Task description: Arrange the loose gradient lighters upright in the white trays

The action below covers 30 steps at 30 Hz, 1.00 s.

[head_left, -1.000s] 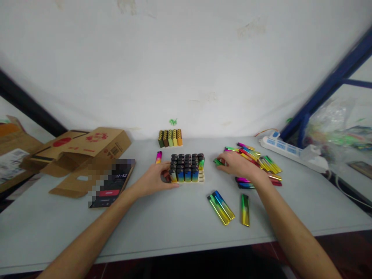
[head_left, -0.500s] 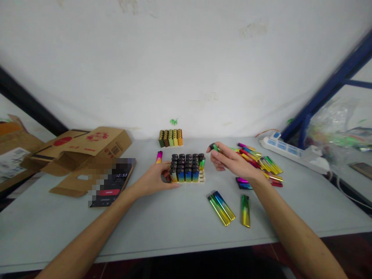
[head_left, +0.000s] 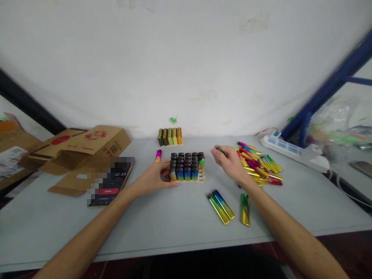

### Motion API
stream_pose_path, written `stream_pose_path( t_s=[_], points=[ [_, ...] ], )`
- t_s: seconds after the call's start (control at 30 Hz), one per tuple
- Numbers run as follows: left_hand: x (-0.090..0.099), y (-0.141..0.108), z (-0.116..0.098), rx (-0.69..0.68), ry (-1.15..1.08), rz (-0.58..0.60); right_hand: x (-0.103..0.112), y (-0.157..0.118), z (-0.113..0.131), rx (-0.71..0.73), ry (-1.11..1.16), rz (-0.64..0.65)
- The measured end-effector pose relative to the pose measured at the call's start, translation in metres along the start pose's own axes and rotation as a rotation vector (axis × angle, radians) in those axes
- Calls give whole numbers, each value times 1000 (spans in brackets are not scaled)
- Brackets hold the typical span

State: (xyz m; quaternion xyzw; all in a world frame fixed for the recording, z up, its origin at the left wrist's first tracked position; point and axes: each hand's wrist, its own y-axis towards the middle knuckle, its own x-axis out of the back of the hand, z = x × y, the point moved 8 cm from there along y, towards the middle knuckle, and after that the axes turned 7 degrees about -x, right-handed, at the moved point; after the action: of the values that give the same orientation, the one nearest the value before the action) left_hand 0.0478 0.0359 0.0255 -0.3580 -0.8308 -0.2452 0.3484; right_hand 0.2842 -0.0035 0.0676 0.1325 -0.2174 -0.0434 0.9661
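Note:
My left hand (head_left: 152, 179) grips the left side of a white tray (head_left: 201, 176), its thumb along the front edge. Rows of upright lighters (head_left: 187, 173) with black tops and shiny blue-and-gold bodies fill most of the tray. In its right column stands a green-gold lighter (head_left: 201, 162), with bare slots in front of it. To the right of the tray, above the table, my right hand (head_left: 231, 164) is closed on a lighter (head_left: 219, 148); only its dark top end and a little green show. The fingers hide the rest.
A pile of metallic lighters (head_left: 255, 164) lies beyond my right wrist. Nearer lie a pair (head_left: 221, 207) and a single lighter (head_left: 245, 210). Behind are a filled second tray (head_left: 170, 137) and a pink-yellow lighter (head_left: 158, 155). A carton (head_left: 95, 145), phone (head_left: 116, 182) and power strip (head_left: 293, 153) flank the area.
My right hand has moved slightly right, away from the tray, and turned so its fingers cover more of the lighter. My left hand stays on the tray.

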Motion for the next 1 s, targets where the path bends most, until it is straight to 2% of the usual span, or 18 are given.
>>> stream_pose_path(
  t_s=[0.4, 0.73, 0.83, 0.93, 1.0],
  points=[
    [-1, 0, 3, 29, 4, 14, 2, 2, -5, -60, -97, -85],
    [-1, 0, 3, 12, 6, 17, 2, 1, 2, -21, -117, -89],
    [-1, 0, 2, 5, -4, 7, 3, 2, 1, -19, 16, -80],
    [-1, 0, 2, 3, -3, 0, 0, 4, 4, 27, 204, 31],
    [0, 0, 3, 1, 8, -4, 2, 5, 10, 70, 224, 72]
  ],
)
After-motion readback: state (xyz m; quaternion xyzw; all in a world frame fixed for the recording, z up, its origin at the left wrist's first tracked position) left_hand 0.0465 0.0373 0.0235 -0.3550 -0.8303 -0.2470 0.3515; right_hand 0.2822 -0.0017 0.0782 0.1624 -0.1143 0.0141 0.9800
